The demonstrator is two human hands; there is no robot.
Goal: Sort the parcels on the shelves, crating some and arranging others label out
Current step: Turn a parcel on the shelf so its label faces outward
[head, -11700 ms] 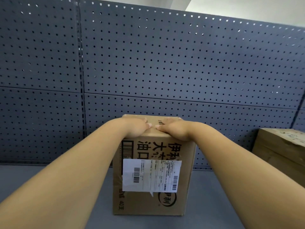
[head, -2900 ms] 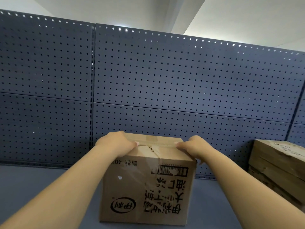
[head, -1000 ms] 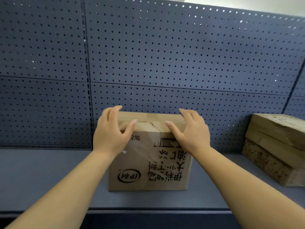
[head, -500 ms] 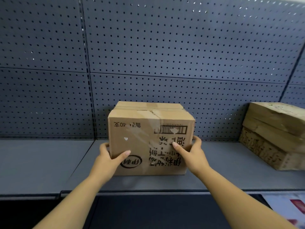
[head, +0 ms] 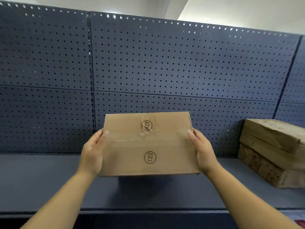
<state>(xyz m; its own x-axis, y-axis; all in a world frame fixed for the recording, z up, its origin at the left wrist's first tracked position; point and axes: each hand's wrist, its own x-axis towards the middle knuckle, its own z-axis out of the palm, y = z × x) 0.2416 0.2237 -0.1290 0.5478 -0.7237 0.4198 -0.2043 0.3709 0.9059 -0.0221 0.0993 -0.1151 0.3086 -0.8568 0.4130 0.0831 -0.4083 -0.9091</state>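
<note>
A brown cardboard box (head: 148,142) hangs above the grey shelf (head: 41,179), tipped so its taped flap side faces me. That face shows two circled "122" marks and a tape seam across the middle. My left hand (head: 92,154) grips its left side and my right hand (head: 203,152) grips its right side. A shadow lies on the shelf under the box. No shipping label shows on the face towards me.
A dark grey pegboard wall (head: 165,63) backs the shelf. A worn, crumpled cardboard parcel (head: 270,152) lies on the shelf at the right, against the wall. The shelf's front edge (head: 132,210) runs across the bottom of the view.
The box has been lifted off the shelf and tipped, so its taped flap face now points at me instead of the printed side. Both hands moved to its left and right sides.
</note>
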